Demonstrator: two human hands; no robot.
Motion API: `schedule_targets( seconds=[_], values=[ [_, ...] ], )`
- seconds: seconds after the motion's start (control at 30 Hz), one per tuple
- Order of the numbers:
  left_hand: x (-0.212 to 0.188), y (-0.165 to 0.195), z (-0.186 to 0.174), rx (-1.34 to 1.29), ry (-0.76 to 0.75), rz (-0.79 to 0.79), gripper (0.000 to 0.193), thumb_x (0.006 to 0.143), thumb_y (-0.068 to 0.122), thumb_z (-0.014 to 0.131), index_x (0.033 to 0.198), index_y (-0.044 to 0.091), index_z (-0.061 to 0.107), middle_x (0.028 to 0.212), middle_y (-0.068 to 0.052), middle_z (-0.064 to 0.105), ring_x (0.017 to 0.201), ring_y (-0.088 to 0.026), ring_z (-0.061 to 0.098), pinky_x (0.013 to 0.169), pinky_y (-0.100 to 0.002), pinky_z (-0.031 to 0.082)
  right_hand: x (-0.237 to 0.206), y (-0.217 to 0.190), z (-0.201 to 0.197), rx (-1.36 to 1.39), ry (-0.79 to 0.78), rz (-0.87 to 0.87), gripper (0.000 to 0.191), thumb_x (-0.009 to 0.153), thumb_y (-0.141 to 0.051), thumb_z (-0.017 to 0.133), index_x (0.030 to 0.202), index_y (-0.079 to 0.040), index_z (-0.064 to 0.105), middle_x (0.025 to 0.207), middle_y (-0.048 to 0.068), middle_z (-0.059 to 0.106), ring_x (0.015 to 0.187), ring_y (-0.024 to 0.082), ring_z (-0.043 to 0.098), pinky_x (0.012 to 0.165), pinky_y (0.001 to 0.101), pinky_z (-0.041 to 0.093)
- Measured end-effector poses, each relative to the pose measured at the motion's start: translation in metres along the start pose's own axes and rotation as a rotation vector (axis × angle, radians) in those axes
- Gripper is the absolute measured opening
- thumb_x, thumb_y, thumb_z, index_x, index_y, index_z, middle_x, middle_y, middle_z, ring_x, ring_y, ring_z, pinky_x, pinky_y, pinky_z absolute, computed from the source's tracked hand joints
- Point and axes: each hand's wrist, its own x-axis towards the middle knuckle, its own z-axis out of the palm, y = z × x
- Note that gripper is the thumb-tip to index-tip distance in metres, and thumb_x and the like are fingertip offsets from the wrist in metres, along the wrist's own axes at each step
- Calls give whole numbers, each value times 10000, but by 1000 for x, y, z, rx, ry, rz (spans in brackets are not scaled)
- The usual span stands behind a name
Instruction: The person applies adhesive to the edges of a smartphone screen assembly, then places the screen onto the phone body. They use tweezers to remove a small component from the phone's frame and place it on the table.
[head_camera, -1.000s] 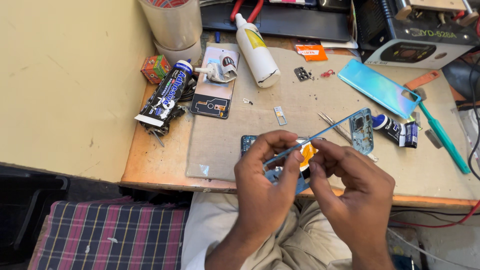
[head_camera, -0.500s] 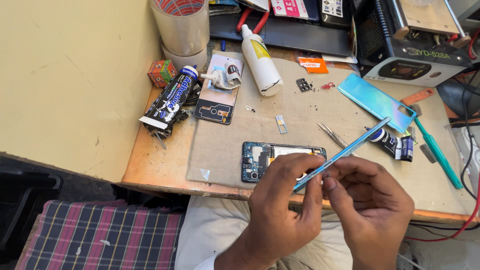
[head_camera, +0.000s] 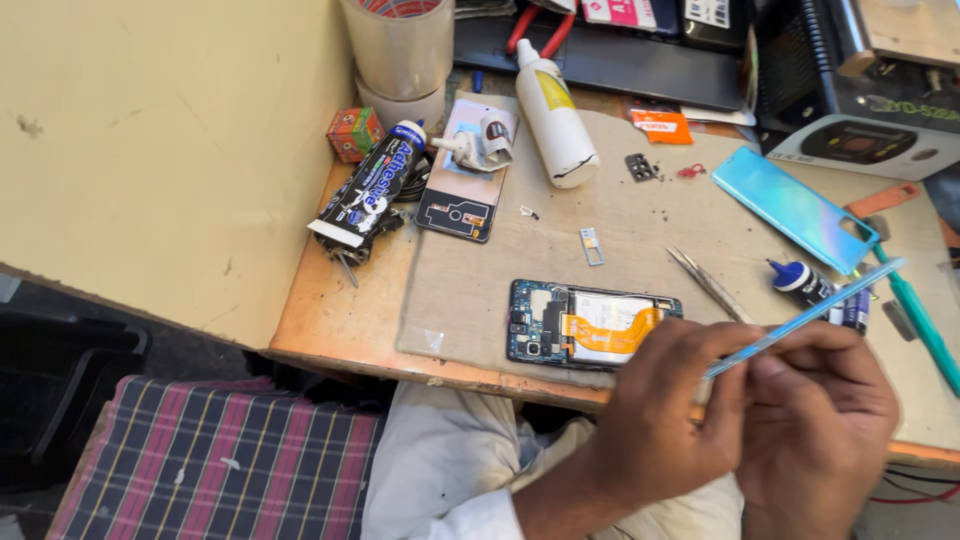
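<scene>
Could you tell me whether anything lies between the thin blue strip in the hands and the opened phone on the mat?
Nothing visible does. Both hands, left hand and right hand, pinch the thin blue strip just right of the opened phone. The tweezers lie beside that gap, not across it.

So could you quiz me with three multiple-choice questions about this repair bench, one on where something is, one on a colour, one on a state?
1. Where does the opened phone lie?
A. on the grey mat
B. on the plaid cloth
C. inside the tape roll

2. What colour is the ribbon cable across the phone's inside?
A. green
B. orange
C. white

3. How is the thin blue strip just now?
A. lying flat on the mat
B. tucked under the bottle
C. held by both hands

Answers:
1 A, the phone rests on the mat near the bench's front edge.
2 B, an orange band crosses it.
3 C, the left hand and right hand pinch its lower end, with the rest slanting up to the right.
</scene>
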Motion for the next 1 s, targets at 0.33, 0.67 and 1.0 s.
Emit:
schedule_targets(
  seconds=[0.33,0.67,1.0],
  values=[
    [-3,-25,46,-96,-7,-122,195,1073,-20,628,1259,35,605,1078,-126,643,944,-273,639,839,-342,558,22,5,-34,-111,122,-19,87,1009,153,541,1042,83,580,946,153,677,762,139,666,718,215,552],
    [12,-51,67,-124,28,-185,143,1052,23,664,1194,28,649,1109,-134,672,1007,-267,679,914,-331,590,52,21,-46,-189,151,-18,131,989,178,513,1040,82,587,923,134,661,733,114,626,689,201,512],
    [23,-60,69,-125,78,-300,155,1044,42,672,1196,12,677,1085,-147,699,974,-259,731,869,-332,587,52,26,-15,-373,249,-53,173,1020,103,629,1186,59,646,982,91,688,869,87,657,759,186,534]
  ],
)
